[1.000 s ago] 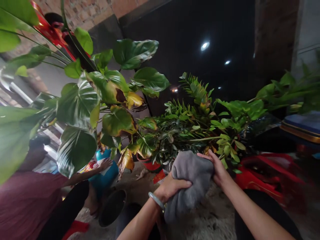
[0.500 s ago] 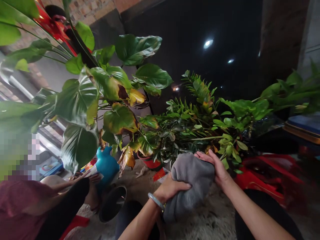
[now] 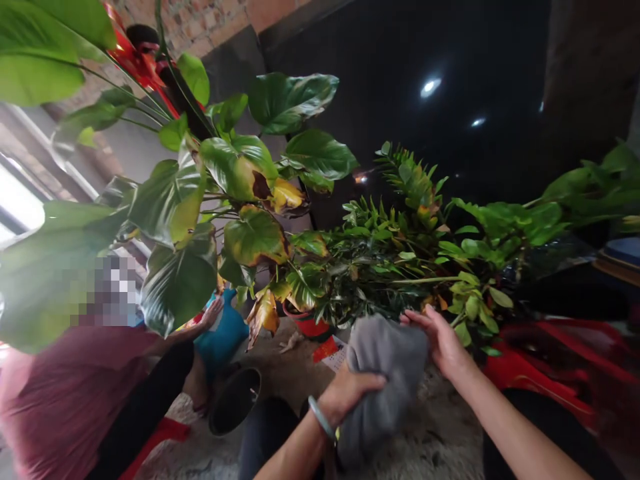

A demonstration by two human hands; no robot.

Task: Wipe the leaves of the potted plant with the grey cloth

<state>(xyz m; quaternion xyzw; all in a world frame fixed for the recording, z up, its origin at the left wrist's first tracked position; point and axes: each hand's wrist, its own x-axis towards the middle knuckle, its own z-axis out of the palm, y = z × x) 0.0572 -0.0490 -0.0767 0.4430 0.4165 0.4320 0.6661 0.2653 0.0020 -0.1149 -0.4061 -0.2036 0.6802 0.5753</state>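
Observation:
A bunched grey cloth (image 3: 387,373) hangs in front of me, slightly blurred at its lower part. My left hand (image 3: 353,393), with a pale bangle on the wrist, grips it from the left, thumb pressed across the fabric. My right hand (image 3: 447,343) is beside the cloth's upper right edge, palm turned inward and fingers stretched out. Whether those fingertips touch the fabric I cannot tell.
Leafy potted plants (image 3: 370,253) stand ahead, one with large yellowing leaves (image 3: 255,237). A dark bucket (image 3: 235,403) and a red bag (image 3: 545,367) flank me. At left, a seated person (image 3: 75,400) has a hand on a blue object (image 3: 225,333).
The right hand's fingers have drawn off the cloth's edge and spread. The cloth has slumped into a longer shape, still in my left hand. The view has shifted left.

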